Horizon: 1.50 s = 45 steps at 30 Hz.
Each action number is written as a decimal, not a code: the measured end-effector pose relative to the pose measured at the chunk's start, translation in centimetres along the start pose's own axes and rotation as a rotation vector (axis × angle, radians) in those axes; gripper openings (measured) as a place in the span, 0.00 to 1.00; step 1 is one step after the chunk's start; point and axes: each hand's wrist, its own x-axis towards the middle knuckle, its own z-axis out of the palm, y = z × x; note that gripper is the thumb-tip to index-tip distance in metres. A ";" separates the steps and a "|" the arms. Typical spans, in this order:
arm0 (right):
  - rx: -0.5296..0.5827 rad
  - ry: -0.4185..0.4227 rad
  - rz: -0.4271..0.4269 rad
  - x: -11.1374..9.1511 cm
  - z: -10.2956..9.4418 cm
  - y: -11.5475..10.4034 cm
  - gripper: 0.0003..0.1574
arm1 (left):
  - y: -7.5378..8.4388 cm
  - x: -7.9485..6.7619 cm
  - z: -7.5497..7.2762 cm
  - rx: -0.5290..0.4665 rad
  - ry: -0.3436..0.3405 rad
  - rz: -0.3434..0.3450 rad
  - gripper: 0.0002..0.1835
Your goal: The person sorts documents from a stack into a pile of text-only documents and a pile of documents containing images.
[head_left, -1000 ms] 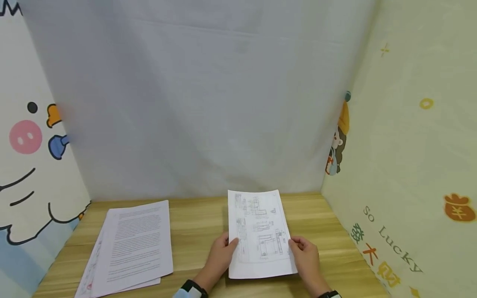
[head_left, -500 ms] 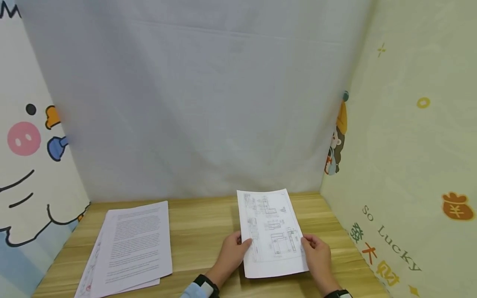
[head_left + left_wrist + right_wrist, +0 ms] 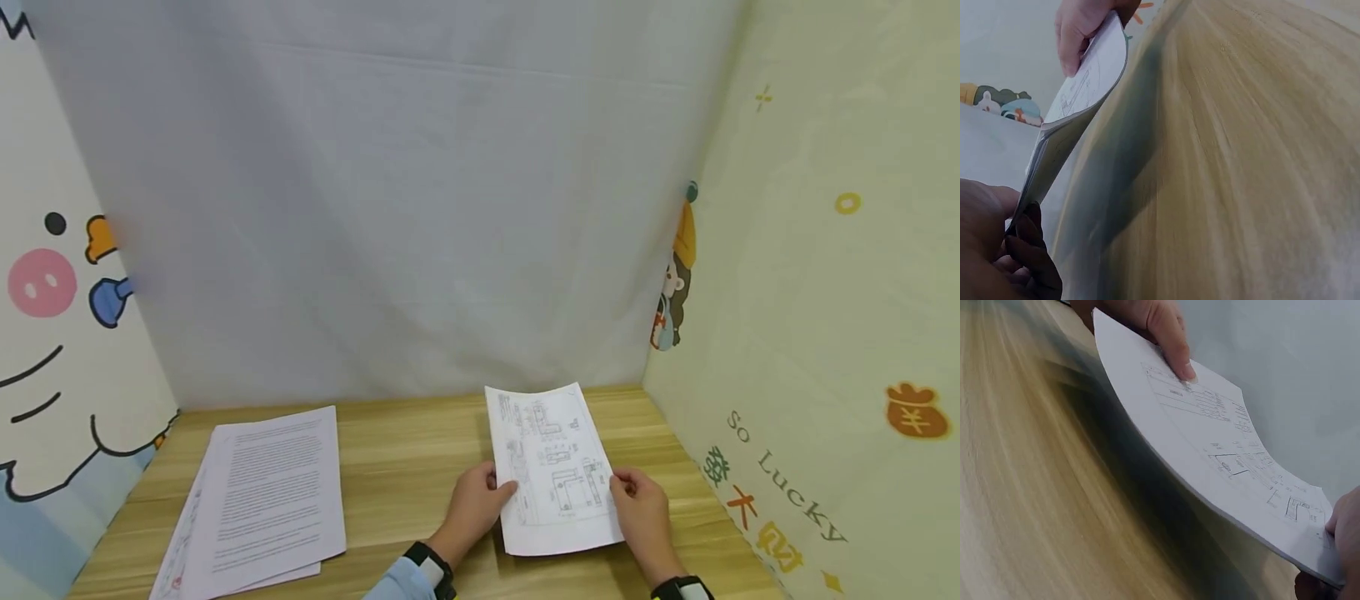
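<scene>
A thin stack of paper sheets (image 3: 555,467), its top sheet printed with line drawings, is held up above the table. My left hand (image 3: 478,507) pinches its left edge, thumb on top and fingers curled underneath. On the opposite edge, my right hand (image 3: 643,512) pinches the stack the same way. In the left wrist view, the sheets (image 3: 1088,81) bow and their edges show several layers. The right wrist view shows the stack (image 3: 1222,456) sagging between both hands, with its shadow on the wood below.
Another pile of papers (image 3: 273,492) with printed text on top lies on the left of the wooden table (image 3: 405,450). A grey curtain (image 3: 405,208) hangs behind. Patterned side panels stand at the left and at the right (image 3: 810,292).
Both hands have moved right with the stack of paper sheets, mostly in the first half second. The sheets now bow more at the far edge. The paper pile at left stays put.
</scene>
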 end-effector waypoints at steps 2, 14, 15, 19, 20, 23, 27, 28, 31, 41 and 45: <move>-0.033 -0.020 -0.020 0.1 0.2 0.4 0.11 | -0.5 0.1 0.1 0.071 -0.004 0.010 0.11; -0.171 -0.082 -0.036 -0.1 1.0 1.1 0.10 | -0.9 -0.2 0.5 0.460 0.006 -0.016 0.19; -0.183 -0.077 -0.043 -0.1 1.0 1.1 0.10 | -0.8 -0.3 0.5 0.483 0.011 -0.018 0.19; -0.255 -0.082 -0.063 -0.1 1.2 1.3 0.09 | -0.7 -0.4 0.6 0.557 0.027 -0.018 0.21; -0.282 -0.086 -0.067 -0.1 1.2 1.4 0.08 | -0.7 -0.5 0.6 0.571 0.031 -0.016 0.22; -0.366 -0.117 -0.070 -0.1 1.4 1.6 0.08 | -0.9 -0.5 0.6 0.603 0.044 -0.011 0.24; -0.464 -0.156 -0.068 -0.3 1.3 1.6 0.09 | -1.2 -0.4 0.7 0.620 0.050 -0.018 0.27; -0.479 -0.164 -0.067 -0.3 1.3 1.5 0.10 | -1.3 -0.4 0.7 0.620 0.048 -0.019 0.27; -0.510 -0.176 -0.065 -0.3 1.2 1.3 0.11 | -1.4 -0.4 0.7 0.612 0.039 -0.021 0.27; -0.509 -0.194 -0.025 -0.1 1.1 0.9 0.11 | -1.1 -0.2 0.4 0.610 0.047 -0.027 0.27; -0.502 -0.175 -0.034 0.0 1.0 0.9 0.13 | -0.8 -0.2 0.0 0.628 0.042 -0.039 0.30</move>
